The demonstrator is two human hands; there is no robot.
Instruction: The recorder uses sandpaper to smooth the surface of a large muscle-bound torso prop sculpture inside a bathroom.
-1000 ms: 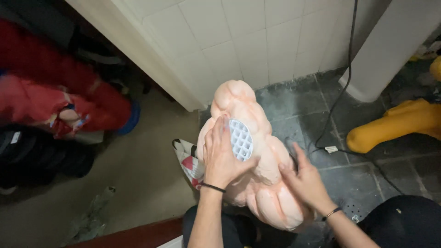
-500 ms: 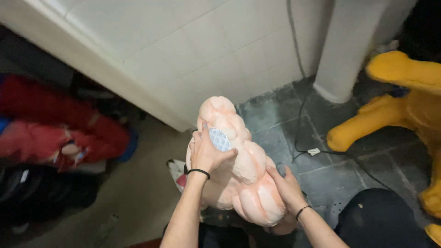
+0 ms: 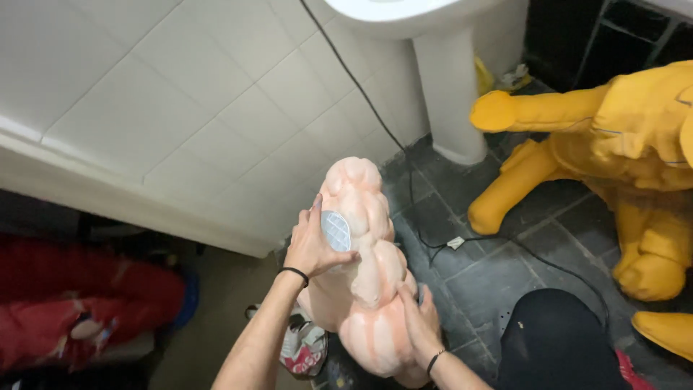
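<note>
Now, hands on a lumpy pink form, seen from above.

Left hand: the left hand [image 3: 312, 249] is pressing a small pale-blue gridded pad [image 3: 336, 230] against the upper left flank of the form, fingers curled around the pad and gripping it, a dark band circling the wrist.

Right hand: the right hand [image 3: 421, 321] is lying open and flat on the lower right flank, steadying it and clasping nothing.

Pink form: the pink bulbous form [image 3: 368, 274] is standing between the two hands, its long axis running from the person's lap up and away toward the white tiled wall [image 3: 188, 123], tilted slightly left at the top.

Nearer hand: the left hand is sitting closer to the middle and upper lobes; the right hand is holding low, near the base.

Surroundings: a black cable [image 3: 433, 249] is trailing across the dark floor tiles [image 3: 476, 274] just beyond the form; a white pedestal [image 3: 447, 94] is rising behind it; a yellow figure [image 3: 621, 166] is sprawling well apart to the right; red fabric [image 3: 79, 303] is lying to the left.
</note>
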